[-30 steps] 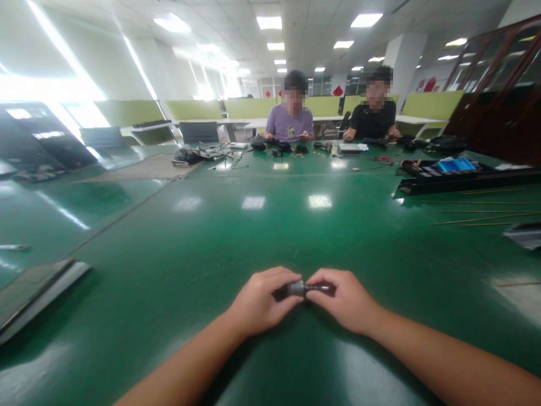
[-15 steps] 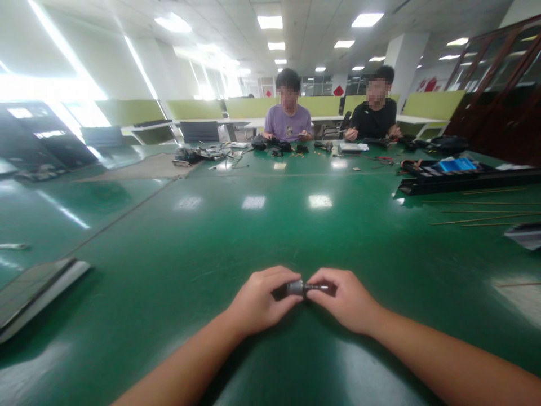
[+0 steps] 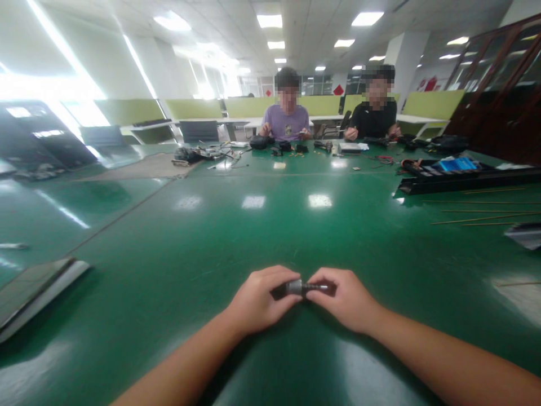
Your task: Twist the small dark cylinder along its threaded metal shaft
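Close to me, over the green table (image 3: 236, 237), my left hand (image 3: 264, 299) is closed round a short grey metal cylinder (image 3: 295, 287), thumb below and fingers above. From the cylinder's right end a thin dark rod with a shiny tip (image 3: 318, 287) points to the right. The fingertips and thumb of my right hand (image 3: 349, 299) pinch the rod near the cylinder. The two hands almost touch at the fingertips. The palm side of each hand is hidden.
Two people (image 3: 287, 118) sit across the table, with cables and dark parts (image 3: 270, 145) before them. A black tray (image 3: 465, 179) with a blue item lies at the right, thin rods (image 3: 486, 211) nearer. A flat panel (image 3: 38, 290) rests at the left.
My hands have hardly moved; the rod looks slightly turned. Across the table, the person in purple has raised one hand a little.
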Demonstrator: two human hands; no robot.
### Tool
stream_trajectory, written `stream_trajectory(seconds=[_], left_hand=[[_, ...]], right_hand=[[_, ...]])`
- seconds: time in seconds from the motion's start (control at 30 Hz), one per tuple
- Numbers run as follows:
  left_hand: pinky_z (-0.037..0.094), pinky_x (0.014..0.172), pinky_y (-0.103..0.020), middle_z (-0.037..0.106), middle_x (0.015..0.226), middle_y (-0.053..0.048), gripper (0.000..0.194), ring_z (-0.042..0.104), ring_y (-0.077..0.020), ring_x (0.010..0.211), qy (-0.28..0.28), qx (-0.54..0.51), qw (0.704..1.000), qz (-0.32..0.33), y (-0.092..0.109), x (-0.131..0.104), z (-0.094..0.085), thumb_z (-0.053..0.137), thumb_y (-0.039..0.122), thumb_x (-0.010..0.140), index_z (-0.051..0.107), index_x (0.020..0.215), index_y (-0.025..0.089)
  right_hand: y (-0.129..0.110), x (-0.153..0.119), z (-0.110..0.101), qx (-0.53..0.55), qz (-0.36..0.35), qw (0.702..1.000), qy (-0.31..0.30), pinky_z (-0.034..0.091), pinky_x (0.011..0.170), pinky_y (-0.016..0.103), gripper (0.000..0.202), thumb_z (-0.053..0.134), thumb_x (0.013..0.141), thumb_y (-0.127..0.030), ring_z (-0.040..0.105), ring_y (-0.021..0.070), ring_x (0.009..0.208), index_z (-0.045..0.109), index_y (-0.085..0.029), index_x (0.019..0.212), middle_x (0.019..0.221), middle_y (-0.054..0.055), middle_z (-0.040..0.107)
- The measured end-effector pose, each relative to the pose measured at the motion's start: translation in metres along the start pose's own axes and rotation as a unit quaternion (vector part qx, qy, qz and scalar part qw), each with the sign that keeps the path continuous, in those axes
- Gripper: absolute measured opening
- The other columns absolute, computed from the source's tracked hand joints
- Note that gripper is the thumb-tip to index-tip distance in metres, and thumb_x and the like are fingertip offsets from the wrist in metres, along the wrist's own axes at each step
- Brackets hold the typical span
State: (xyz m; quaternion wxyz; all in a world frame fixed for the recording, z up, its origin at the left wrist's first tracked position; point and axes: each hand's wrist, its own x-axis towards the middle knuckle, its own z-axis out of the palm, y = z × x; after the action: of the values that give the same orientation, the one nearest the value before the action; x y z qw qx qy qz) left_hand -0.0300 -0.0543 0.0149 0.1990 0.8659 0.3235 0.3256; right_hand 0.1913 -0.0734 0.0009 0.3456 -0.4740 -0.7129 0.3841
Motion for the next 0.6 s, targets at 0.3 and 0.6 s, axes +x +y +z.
stream_trajectory(seconds=[0.3, 0.6], left_hand=[[0.058, 0.081, -0.031, 0.074, 0.098, -0.009, 0.025, 0.07, -0.0193, 0.088, 0.008, 0.006, 1.0, 0.008, 0.0006, 0.0005, -0.0019, 0.071, 0.025, 0.082, 0.071, 0.106, 0.018], [0.058, 0.081, -0.031, 0.074, 0.098, -0.009, 0.024, 0.07, -0.0193, 0.088, 0.01, 0.005, 1.0, 0.009, 0.0005, 0.0007, -0.0038, 0.07, 0.026, 0.082, 0.071, 0.105, 0.019]], right_hand=[[-0.0007, -0.0004, -0.0012, -0.007, -0.003, 1.0, 0.001, 0.042, 0.062, 0.024, 0.009, 0.068, 0.083, -0.026, 0.061, 0.0154, 0.067, 0.073, -0.019, 0.083, 0.075, 0.001, 0.07], [-0.0016, 0.0002, -0.0022, -0.006, 0.007, 1.0, -0.002, 0.043, 0.061, 0.024, 0.012, 0.066, 0.084, -0.028, 0.06, 0.0152, 0.066, 0.073, -0.018, 0.084, 0.075, 0.001, 0.07]])
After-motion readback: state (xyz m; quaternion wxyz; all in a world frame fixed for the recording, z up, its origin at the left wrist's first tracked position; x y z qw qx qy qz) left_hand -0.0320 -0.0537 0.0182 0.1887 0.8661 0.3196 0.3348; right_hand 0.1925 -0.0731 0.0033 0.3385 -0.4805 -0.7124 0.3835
